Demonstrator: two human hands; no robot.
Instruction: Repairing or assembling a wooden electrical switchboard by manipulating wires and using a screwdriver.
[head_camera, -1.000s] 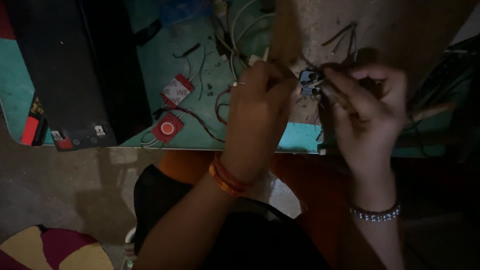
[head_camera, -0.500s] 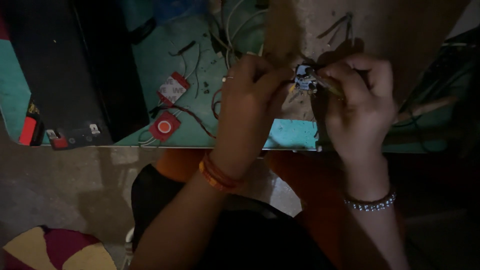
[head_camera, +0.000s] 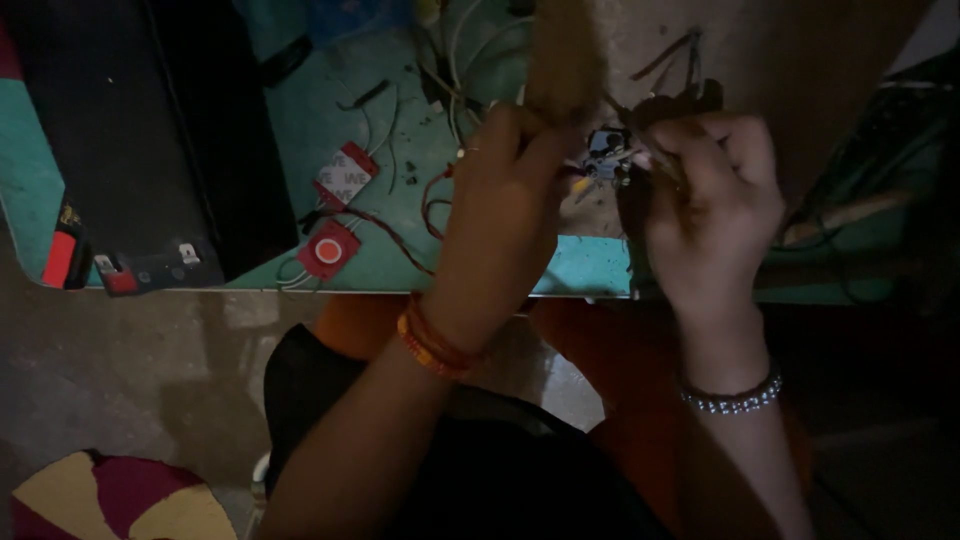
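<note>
Both hands, left hand (head_camera: 510, 190) and right hand (head_camera: 715, 195), stay pinched on the small wired part (head_camera: 605, 155), barely shifted

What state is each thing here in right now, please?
Left hand: closed, pinching the small electronic part.
Right hand: closed on the same part.
Small electronic part: held above the table edge.
Red round module: lying flat, wired.
Black battery: lying on the table.

Left hand (head_camera: 505, 190) and right hand (head_camera: 712, 195) raised close together, fingers pinched.
</note>
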